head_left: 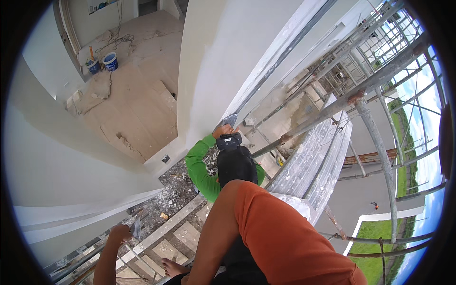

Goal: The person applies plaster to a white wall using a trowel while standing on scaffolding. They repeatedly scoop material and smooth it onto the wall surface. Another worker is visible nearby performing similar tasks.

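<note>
My left hand is closed at the lower left, holding what looks like a putty knife with a pale grey blade. My right hand is not visible. A bent knee in orange clothing fills the lower middle, with a bare foot below. A co-worker in a green sleeve, dark hood and black head-mounted device is in front of me; the co-worker's hand holds a grey blade against the white wall edge.
Metal scaffold tubes and a plastic-covered plank line the right. Slatted boards and a debris-strewn ledge lie below. A room at upper left holds two blue buckets and cables. Grass shows beyond.
</note>
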A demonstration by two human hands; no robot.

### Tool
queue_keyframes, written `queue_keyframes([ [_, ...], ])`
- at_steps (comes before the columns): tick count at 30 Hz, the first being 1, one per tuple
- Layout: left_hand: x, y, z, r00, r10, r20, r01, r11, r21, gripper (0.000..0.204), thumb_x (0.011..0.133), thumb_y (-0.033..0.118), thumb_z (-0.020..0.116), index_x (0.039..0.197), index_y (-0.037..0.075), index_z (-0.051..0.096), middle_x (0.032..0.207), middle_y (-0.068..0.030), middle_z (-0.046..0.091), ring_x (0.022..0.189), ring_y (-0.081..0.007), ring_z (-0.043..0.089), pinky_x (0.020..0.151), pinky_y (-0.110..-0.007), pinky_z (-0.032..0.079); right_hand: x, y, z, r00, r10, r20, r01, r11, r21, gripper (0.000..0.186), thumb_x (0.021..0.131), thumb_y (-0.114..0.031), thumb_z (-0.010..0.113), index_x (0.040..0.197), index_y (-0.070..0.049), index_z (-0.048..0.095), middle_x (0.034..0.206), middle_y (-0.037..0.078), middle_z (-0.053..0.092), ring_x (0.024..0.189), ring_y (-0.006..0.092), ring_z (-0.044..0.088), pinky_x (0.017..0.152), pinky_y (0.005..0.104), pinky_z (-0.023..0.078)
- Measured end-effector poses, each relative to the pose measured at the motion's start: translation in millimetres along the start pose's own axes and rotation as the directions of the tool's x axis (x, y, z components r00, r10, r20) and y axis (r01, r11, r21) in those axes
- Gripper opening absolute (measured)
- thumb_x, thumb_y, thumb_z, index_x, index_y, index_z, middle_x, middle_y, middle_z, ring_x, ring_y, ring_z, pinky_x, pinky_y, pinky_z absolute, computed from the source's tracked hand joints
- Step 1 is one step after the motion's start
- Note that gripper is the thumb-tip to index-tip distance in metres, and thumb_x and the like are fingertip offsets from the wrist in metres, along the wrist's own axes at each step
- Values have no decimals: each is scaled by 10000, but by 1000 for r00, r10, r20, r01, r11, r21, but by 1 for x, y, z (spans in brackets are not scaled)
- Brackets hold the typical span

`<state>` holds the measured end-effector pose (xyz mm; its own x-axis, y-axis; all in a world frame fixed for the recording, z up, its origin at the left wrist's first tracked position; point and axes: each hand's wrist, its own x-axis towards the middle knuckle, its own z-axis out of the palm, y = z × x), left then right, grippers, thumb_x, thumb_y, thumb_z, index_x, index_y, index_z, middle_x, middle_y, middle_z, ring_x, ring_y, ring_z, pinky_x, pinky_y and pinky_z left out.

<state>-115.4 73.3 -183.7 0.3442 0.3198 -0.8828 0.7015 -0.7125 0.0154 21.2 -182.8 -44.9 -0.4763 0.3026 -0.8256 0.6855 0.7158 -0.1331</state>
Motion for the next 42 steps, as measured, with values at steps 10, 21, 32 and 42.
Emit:
queue_keyframes([
  [10, -17, 26, -31, 998, -28, 48, 30, 999, -37, 385, 780, 428, 654, 938, 79, 696, 920, -112, 698, 891, -275, 671, 789, -406, 518, 25, -6, 2, 992, -33, -125, 30, 999, -23, 262, 863, -251, 469, 1031, -56, 517, 975, 167, 514, 821, 289, 569, 587, 426, 485],
  [21, -14, 13, -9, 994, -52, 96, 58, 996, -65, 390, 802, 429, 634, 973, 81, 679, 983, -134, 684, 920, -284, 662, 804, -416, 515, 48, -14, 2, 975, -128, -182, 120, 991, -53, 203, 867, -284, 466, 950, -100, 495, 889, 109, 484, 781, 252, 529, 593, 409, 440],
  [32, -16, 12, -31, 997, -67, 36, 68, 997, -31, 316, 811, 370, 637, 952, 90, 681, 850, -126, 694, 841, -282, 674, 773, -423, 512, 66, -24, -1, 944, -249, -217, 233, 968, -96, 172, 871, -316, 463, 869, -145, 473, 803, 52, 453, 742, 215, 490, 598, 392, 395],
  [42, -19, 7, -35, 999, 23, 38, -24, 1000, 17, 354, 804, 388, 626, 997, 93, 670, 974, -139, 680, 952, -279, 653, 820, -427, 506, 83, -32, 11, 910, -341, -234, 311, 937, -157, 179, 875, -346, 459, 796, -185, 453, 725, 0, 425, 705, 181, 454, 603, 377, 354],
])
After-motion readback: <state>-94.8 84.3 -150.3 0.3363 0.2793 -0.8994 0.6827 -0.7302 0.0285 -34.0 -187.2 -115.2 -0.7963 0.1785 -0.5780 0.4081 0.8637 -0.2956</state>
